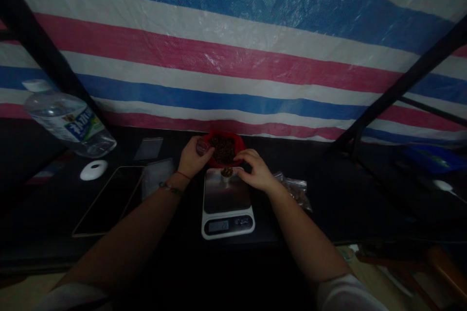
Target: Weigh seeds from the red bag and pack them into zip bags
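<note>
My left hand (195,157) is closed around a small clear plastic cup (202,146) at the left rim of a red bag (239,142). The bag holds a heap of small dark brown pieces (222,149). My right hand (255,169) has its thumb and fingers apart. Its fingertips are at the bag's right edge, and its thumb is just right of a small cup (226,179) filled with brown pieces. That cup stands on the metal plate of a white digital scale (226,199), whose display is lit. Nothing shows between my right fingers.
At left are a large clear bottle (73,119), a white mouse-like object (94,170), a dark tablet (109,201) and clear plastic bags (157,175). A bag of brown pieces (297,193) lies beside my right forearm. A striped sheet (233,65) hangs behind the black table.
</note>
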`<move>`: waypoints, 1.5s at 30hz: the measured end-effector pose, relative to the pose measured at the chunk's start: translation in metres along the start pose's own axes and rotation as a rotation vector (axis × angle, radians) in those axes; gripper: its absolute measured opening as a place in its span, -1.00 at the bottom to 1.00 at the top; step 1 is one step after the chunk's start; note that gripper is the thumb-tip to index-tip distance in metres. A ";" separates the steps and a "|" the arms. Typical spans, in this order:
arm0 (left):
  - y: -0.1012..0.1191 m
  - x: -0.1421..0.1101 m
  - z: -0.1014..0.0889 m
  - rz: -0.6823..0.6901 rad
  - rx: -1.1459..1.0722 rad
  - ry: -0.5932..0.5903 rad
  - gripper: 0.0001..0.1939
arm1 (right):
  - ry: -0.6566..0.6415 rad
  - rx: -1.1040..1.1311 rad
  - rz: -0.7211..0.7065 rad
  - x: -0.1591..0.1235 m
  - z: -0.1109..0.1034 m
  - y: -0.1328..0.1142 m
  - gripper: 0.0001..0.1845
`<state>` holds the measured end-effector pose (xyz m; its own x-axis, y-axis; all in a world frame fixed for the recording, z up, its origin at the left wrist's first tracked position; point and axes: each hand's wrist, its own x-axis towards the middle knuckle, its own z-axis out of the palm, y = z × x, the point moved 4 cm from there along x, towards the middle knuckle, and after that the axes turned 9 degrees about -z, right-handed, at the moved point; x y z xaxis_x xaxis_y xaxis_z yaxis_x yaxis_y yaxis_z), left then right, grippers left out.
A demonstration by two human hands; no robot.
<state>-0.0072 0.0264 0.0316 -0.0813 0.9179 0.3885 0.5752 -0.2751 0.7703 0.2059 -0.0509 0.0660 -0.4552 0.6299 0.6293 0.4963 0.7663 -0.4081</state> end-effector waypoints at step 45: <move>-0.013 -0.001 0.014 -0.164 0.039 -0.112 -0.46 | -0.098 0.111 -0.038 -0.004 0.003 0.007 -0.45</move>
<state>-0.0037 0.0332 0.0141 -0.0871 0.9761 0.1989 0.5929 -0.1096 0.7978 0.2093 -0.0477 0.0582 -0.5445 0.6052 0.5807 0.3951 0.7958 -0.4589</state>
